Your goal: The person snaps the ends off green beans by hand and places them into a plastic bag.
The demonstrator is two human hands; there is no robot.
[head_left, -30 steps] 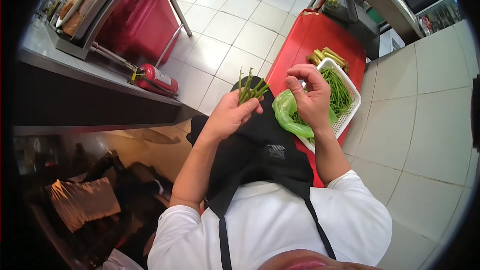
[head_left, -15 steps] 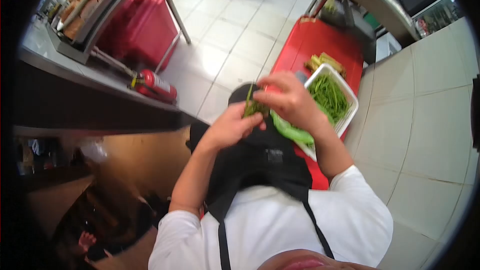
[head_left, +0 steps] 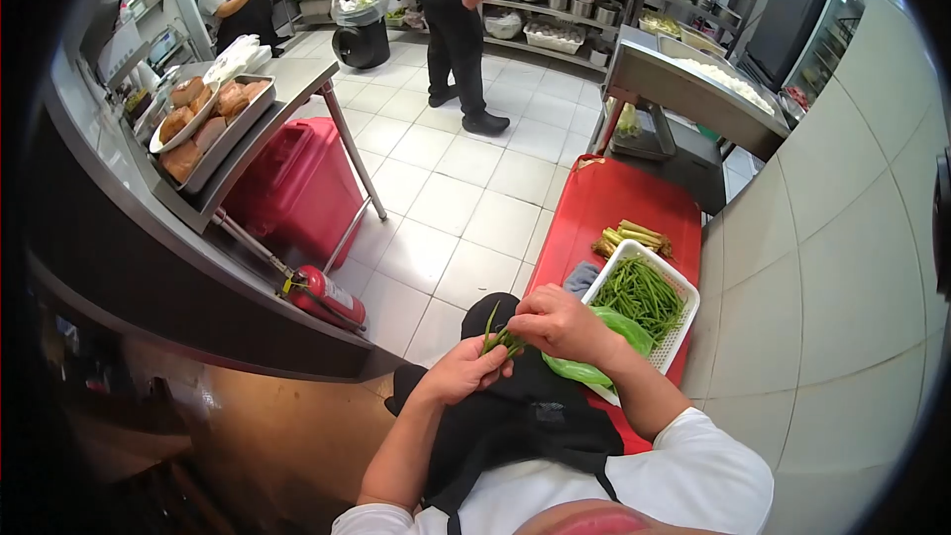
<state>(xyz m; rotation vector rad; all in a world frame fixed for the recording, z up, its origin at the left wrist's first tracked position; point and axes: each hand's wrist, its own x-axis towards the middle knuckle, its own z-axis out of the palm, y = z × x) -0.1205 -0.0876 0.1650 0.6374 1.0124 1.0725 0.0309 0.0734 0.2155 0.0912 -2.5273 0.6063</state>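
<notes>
In the head view, the left hand point(head_left: 470, 371), just below the centre of the frame, is closed around a small bunch of green beans point(head_left: 506, 342), thumb on top and tips sticking out beyond the fingers. The right hand point(head_left: 558, 321), just right of it and a little higher, has its fingers bent and drawn together at the upper end of that bunch; whether it pinches a bean cannot be told. Both hands are above the dark apron point(head_left: 530, 426).

Right of centre, a white basket point(head_left: 678, 335) full of loose beans point(head_left: 639, 297) rests on a red desk point(head_left: 634, 194). A green plastic bag point(head_left: 634, 331) lies over the basket's near side, partly behind the right forearm. Just beyond the basket lie a bundle of pale stalks point(head_left: 636, 238) and a grey-blue cloth point(head_left: 581, 279).

On the left side of the frame stand a red bin point(head_left: 302, 183) and a fire extinguisher point(head_left: 329, 298). Towards the upper centre, a person in dark trousers point(head_left: 456, 50) stands on the tiled floor point(head_left: 475, 203).
</notes>
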